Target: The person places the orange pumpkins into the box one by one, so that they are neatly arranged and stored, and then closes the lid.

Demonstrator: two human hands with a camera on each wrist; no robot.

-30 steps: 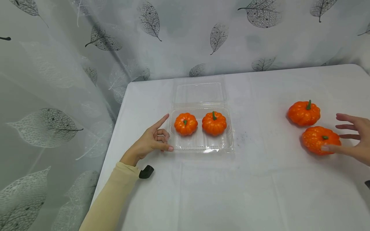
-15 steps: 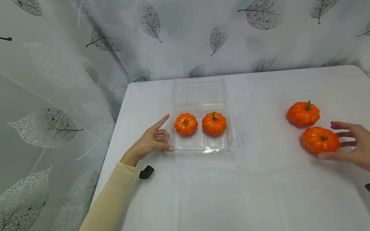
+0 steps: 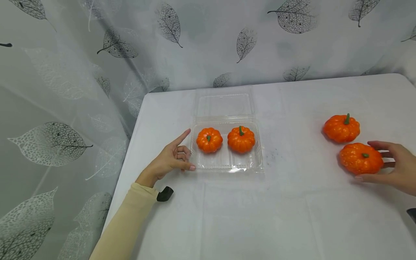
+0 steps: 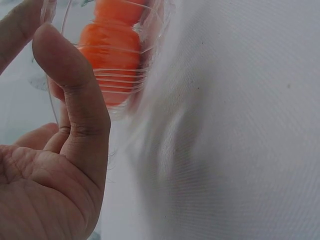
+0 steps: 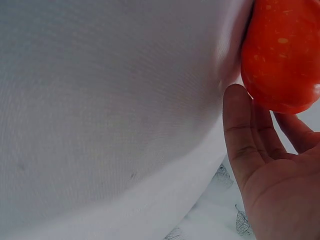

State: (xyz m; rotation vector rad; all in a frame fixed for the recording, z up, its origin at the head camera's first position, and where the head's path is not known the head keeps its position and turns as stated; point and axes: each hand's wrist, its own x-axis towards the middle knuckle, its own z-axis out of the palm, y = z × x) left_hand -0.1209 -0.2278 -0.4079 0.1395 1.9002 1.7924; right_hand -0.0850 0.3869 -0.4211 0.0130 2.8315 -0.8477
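Observation:
On the white table, a clear plastic clamshell container [image 3: 224, 163] lies with its lid [image 3: 224, 103] laid back. Two small orange pumpkins [image 3: 209, 140] with green stems sit side by side in its base. My left hand [image 3: 169, 159] rests at the container's left edge, index finger extended along it and thumb at the near corner; the left wrist view shows the thumb beside the clear wall. At the right, my right hand [image 3: 396, 166] is spread around a speckled orange pumpkin [image 3: 360, 159], with the thumb on the near side and fingers behind it.
Another orange pumpkin [image 3: 341, 128] sits just behind the speckled one. A leaf-patterned curtain [image 3: 201, 43] hangs along the table's back and left sides. White cloth [image 3: 260, 216] covers the tabletop.
My right hand has moved left and slightly nearer, coming in around the speckled pumpkin, its thumb shifting from over the pumpkin to its near side. The left hand and container have stayed put.

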